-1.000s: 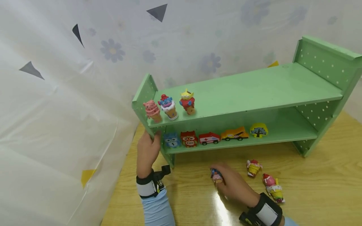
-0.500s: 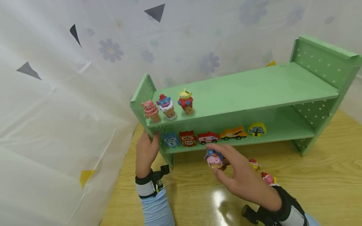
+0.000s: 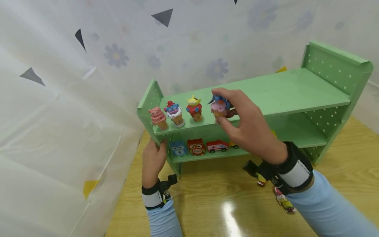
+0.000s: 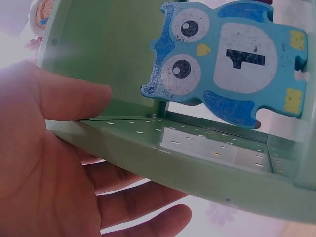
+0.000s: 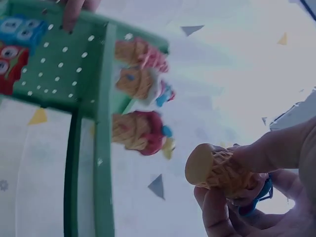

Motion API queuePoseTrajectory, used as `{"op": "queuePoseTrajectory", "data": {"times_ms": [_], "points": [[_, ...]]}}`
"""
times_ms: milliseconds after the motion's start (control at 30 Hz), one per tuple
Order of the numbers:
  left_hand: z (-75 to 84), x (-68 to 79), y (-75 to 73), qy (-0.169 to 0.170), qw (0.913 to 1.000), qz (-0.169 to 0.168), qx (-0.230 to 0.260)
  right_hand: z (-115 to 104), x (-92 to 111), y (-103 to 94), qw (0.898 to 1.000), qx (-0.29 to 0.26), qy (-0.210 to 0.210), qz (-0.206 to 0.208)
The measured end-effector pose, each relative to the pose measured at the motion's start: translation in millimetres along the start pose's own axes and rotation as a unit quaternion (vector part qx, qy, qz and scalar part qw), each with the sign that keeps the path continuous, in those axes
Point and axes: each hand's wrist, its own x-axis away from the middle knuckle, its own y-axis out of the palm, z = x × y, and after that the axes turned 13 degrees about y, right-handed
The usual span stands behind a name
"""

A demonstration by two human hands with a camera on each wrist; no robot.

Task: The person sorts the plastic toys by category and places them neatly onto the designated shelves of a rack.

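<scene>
My right hand (image 3: 251, 123) pinches an ice-cream-cone toy figure (image 3: 218, 108) with a blue top and pink scoop. It is upright over the front of the green shelf's top board. In the right wrist view the toy's waffle cone (image 5: 224, 173) points toward the shelf edge. Left of it on that board stand a pink cone figure (image 3: 158, 117), a blue-and-white one (image 3: 174, 113) and a red one with a yellow head (image 3: 194, 108). My left hand (image 3: 154, 161) grips the shelf's left side panel (image 4: 148, 153), thumb inside and fingers outside.
On the lower board stand a blue owl (image 3: 178, 148), a red owl (image 3: 196, 146), an ambulance (image 3: 217, 146) and an orange truck partly behind my right hand. Two more cone toys lie on the wooden table, one with a red-and-yellow body (image 3: 282, 199). A white sheet hangs behind.
My right hand has lifted the blue-and-pink cone toy from near the table up past the lower board to the top board. My left hand keeps its grip on the side panel.
</scene>
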Motion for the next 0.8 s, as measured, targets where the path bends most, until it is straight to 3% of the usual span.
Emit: {"op": "queuePoseTrajectory", "data": {"times_ms": [333, 800], "points": [[-0.8, -0.6, 0.4, 0.001, 1.0, 0.004, 0.004, 28, -18, 16.8, 0.999, 0.015, 0.028, -0.027], [-2.8, -1.6, 2.4, -0.003, 1.0, 0.005, 0.007, 45, -24, 25.3, 0.995, 0.05, 0.048, -0.072]]}}
